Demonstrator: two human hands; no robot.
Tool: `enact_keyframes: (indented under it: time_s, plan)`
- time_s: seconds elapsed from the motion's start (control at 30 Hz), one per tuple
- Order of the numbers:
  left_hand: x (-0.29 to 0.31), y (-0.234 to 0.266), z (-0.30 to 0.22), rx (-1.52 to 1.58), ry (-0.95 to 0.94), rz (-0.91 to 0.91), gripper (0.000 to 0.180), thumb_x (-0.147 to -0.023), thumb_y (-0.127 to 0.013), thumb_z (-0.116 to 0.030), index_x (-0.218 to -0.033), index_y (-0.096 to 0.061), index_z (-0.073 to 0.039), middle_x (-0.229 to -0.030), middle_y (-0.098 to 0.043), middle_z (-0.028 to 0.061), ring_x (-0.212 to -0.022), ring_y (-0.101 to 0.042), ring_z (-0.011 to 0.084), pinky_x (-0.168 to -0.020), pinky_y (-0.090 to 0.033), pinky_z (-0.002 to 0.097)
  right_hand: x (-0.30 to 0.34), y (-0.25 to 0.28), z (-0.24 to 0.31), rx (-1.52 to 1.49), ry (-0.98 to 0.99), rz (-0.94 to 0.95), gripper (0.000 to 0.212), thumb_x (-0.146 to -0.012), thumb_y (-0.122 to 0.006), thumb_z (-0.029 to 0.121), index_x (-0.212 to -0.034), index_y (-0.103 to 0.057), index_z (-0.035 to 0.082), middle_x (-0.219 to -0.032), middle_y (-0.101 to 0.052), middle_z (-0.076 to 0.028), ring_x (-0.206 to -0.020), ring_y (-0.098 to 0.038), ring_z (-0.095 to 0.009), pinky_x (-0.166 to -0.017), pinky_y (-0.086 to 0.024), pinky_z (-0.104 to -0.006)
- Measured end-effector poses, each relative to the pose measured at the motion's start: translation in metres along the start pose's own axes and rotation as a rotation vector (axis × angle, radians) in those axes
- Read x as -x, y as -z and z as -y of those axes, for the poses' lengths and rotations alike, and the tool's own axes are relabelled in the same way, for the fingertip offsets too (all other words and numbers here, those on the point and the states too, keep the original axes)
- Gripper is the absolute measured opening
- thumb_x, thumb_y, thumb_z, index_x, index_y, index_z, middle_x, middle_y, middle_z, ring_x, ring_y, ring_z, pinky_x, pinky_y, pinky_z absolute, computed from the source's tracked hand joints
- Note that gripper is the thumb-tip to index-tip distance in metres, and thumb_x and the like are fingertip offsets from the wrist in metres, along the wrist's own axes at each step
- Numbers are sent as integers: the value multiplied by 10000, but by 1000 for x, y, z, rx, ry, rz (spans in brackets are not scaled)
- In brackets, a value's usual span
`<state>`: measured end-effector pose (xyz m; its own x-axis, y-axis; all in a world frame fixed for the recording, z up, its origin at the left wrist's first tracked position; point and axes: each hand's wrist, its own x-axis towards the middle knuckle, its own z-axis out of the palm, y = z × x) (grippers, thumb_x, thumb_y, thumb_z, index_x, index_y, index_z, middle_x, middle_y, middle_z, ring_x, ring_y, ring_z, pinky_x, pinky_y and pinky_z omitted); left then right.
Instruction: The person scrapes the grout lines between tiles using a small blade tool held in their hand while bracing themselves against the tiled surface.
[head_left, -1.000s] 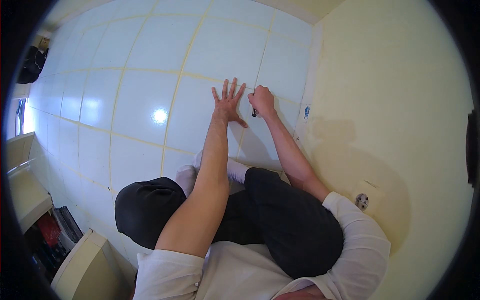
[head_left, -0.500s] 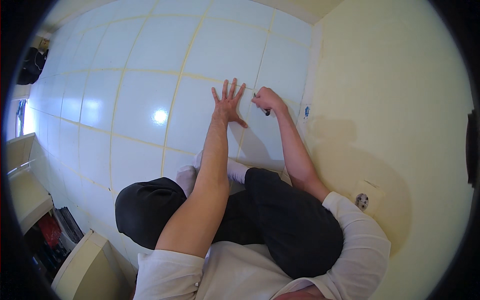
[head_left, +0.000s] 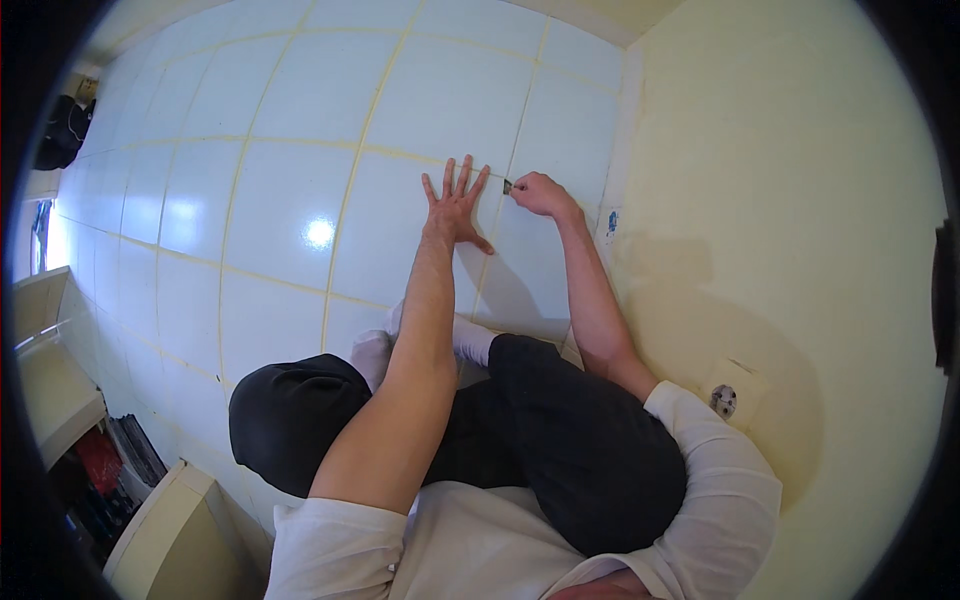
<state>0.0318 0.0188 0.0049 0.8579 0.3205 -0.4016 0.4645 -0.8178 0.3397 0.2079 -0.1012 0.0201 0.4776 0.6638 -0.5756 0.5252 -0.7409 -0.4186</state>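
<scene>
My left hand [head_left: 455, 212] lies flat on the pale blue tiled floor [head_left: 420, 260], its fingers spread and nothing in it. To its right, my right hand [head_left: 541, 193] is closed around a small hand tool [head_left: 508, 187]. The tool's dark, flat-looking tip shows at the grout line beside the fingers; most of its handle is hidden, and its exact kind is too small to tell. Around the tip, the grout looks darker than the yellowish grout lines farther left.
A cream wall [head_left: 780, 220] with a socket [head_left: 724, 401] rises on the right. My bent legs in black trousers [head_left: 590, 460] and socked feet [head_left: 372, 358] are close below. At lower left stands a cream cabinet [head_left: 175, 530]; a black bag-like thing [head_left: 65, 132] is at far left.
My right hand has turned and shifted slightly, so the tool's tip now shows at the grout line and its dark lower end no longer does. My left hand has stayed in place.
</scene>
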Motion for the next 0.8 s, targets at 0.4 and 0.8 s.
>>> enact_keyframes:
  time_s: [0.4, 0.8]
  plan:
    - [0, 1, 0, -34, 11, 11, 1700, -277, -952, -629, -1629, 36, -338, -1709, 113, 69, -1556, 143, 358, -1136, 22, 782, 3, -5, 5, 75, 33, -160, 278, -874, -663, 351, -922, -775, 101, -898, -751, -143, -860, -721, -334, -786, -567, -457]
    - [4, -1, 3, -22, 10, -3, 1695, -277, -955, -616, -1630, 29, -341, -1711, 99, 67, -1559, 128, 354, -1142, 24, 775, 5, 4, 15, -43, -34, 0, 267, -876, -658, 287, -796, -744, 47, -623, -660, -95, -531, -655, -215, -577, -526, -370]
